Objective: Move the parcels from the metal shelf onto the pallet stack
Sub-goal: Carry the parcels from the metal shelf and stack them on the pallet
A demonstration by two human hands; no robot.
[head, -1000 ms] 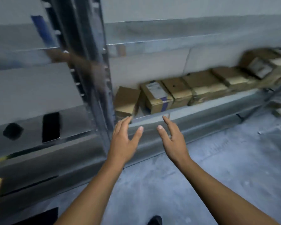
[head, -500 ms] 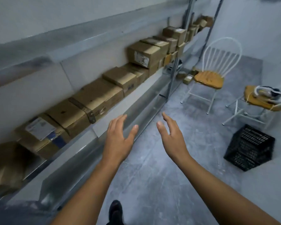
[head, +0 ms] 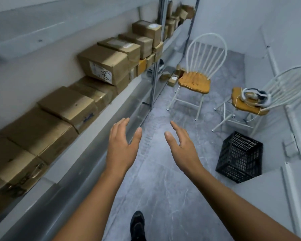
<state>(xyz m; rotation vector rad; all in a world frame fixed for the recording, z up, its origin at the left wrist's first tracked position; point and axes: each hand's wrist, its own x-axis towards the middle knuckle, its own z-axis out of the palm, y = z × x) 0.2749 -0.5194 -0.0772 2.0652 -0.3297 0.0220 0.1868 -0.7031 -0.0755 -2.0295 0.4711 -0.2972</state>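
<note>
Grey floor [head: 163,188], veined like marble, shows between the two hands, whose fingers are straight, a little spread, and hold nothing. The left hand [head: 122,146] hovers with its palm turned inward, near the front edge of the metal shelf [head: 87,164]. The right hand [head: 181,145] faces it across a gap. Neither touches anything. Below the forearms a black shoe [head: 137,225] stands on the floor.

The parcels [head: 42,134], brown cardboard boxes, sit in a row on the shelf to the left, edge to edge against the pale wall. Farther along they are stacked two high. A metal post [head: 156,58] divides the shelf, and more boxes lie beyond it.

The room is narrow with white walls [head: 250,23]. A white chair [head: 195,82] with a wooden seat stands near the post, and a few small boxes [head: 173,80] lie on the floor beside it. A second chair [head: 250,105] to the right carries a white headset [head: 254,96]. A black plastic crate [head: 240,157] sits on the floor in front of it.

One upper box [head: 104,63] bears a white label [head: 98,71] with dark handwriting beside it, too tilted and blurred to read. Other boxes show pale labels on top, also unreadable.
</note>
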